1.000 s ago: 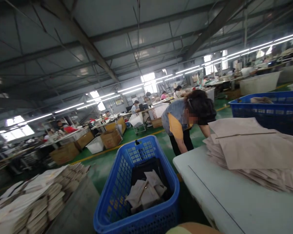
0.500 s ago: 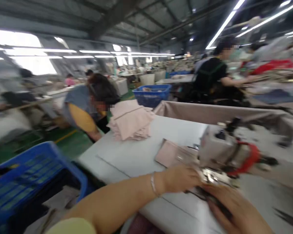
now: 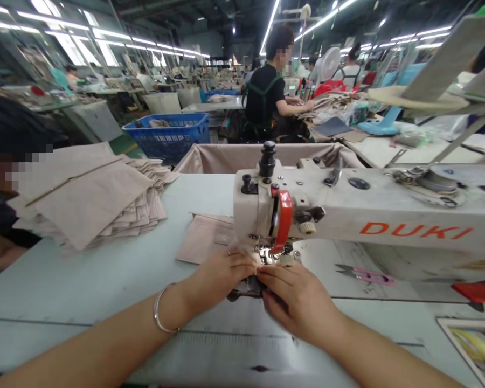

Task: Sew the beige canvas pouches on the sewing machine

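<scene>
A white sewing machine [image 3: 347, 202] stands in front of me, with a red lever on its head and orange lettering on its arm. At its presser foot [image 3: 267, 256], my left hand [image 3: 224, 272] and my right hand [image 3: 297, 302] meet at the fingertips. Both hands have their fingers pressed together on the edge of a beige-pink fabric piece [image 3: 200, 237]. Most of that piece lies flat left of the machine head, beyond my left hand. My fingers hide the edge between them. A bracelet circles my left wrist.
Left on the table [image 3: 145, 275] lies a stack of beige fabric pieces [image 3: 101, 207]; a person leans close beside it. Pink-handled thread snips [image 3: 366, 275] lie under the machine arm. Behind stand a fabric-lined bin [image 3: 222, 156], a blue basket [image 3: 173, 134] and a person in black [image 3: 264, 91].
My view has swung right and levelled toward the machine, showing its whole arm. Both hands are still together at the presser foot; the near blue basket has left view.
</scene>
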Demonstrator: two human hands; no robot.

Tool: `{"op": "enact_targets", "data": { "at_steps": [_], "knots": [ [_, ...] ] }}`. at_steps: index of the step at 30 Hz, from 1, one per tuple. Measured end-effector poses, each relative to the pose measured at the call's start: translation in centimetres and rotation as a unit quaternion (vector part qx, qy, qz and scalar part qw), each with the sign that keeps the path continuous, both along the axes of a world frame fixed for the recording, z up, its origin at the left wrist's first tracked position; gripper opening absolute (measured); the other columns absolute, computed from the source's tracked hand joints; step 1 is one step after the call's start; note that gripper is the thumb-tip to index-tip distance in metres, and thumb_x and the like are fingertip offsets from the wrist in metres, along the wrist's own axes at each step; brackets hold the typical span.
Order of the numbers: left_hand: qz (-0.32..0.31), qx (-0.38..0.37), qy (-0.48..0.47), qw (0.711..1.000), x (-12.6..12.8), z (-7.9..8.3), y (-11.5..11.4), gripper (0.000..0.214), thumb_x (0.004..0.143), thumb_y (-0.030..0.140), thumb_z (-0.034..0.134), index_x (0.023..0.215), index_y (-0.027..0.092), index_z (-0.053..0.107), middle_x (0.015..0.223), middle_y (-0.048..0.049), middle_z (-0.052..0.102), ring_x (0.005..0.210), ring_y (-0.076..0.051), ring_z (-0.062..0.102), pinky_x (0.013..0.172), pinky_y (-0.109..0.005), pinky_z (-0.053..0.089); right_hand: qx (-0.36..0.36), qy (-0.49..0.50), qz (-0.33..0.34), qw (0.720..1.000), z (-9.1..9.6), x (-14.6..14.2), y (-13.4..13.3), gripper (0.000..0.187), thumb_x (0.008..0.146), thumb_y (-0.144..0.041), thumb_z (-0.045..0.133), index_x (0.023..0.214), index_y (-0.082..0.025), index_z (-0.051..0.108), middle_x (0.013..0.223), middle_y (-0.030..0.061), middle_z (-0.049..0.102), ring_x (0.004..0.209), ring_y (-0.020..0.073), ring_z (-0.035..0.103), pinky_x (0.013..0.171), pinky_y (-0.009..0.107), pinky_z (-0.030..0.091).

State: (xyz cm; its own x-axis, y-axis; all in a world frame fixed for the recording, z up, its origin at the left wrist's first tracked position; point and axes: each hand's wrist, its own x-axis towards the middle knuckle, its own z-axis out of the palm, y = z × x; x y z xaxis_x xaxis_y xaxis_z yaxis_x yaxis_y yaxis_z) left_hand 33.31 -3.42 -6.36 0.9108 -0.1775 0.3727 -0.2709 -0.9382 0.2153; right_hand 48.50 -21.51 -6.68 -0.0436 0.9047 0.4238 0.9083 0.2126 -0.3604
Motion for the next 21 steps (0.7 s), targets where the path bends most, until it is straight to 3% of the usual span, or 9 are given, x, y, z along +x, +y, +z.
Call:
{"op": "enact_targets", "data": {
  "at_steps": [7,21],
  "knots": [
    [0.025,-0.017,0.029,0.999,1.0,-0.2,1.1,0.018,0.097,0.016,0.054,0.113,0.017,0.063,0.115,-0.0042,0.069,0.111,-0.016,0.062,0.102,-0.033,0.051,-0.011,-0.017,-0.019,1.0,-0.1,0.0,0.6,0.037,0.088,-0.018,0.056,0.124,-0.011,0.061,0.123,0.0127,0.066,0.109,0.0287,0.061,0.093,0.047,0.052],
    [0.106,0.072,0.034,0.991,2.6,0.0,2.1,0.023,0.098,0.015,0.05,0.106,0.02,0.071,0.107,-0.0056,0.073,0.098,-0.021,0.069,0.092,-0.036,0.054,0.001,-0.037,-0.025,0.999,-0.6,0.0,1.0,0.033,0.091,-0.017,0.054,0.122,-0.011,0.062,0.123,0.0138,0.066,0.109,0.0295,0.061,0.092,0.048,0.053]
  ]
}}
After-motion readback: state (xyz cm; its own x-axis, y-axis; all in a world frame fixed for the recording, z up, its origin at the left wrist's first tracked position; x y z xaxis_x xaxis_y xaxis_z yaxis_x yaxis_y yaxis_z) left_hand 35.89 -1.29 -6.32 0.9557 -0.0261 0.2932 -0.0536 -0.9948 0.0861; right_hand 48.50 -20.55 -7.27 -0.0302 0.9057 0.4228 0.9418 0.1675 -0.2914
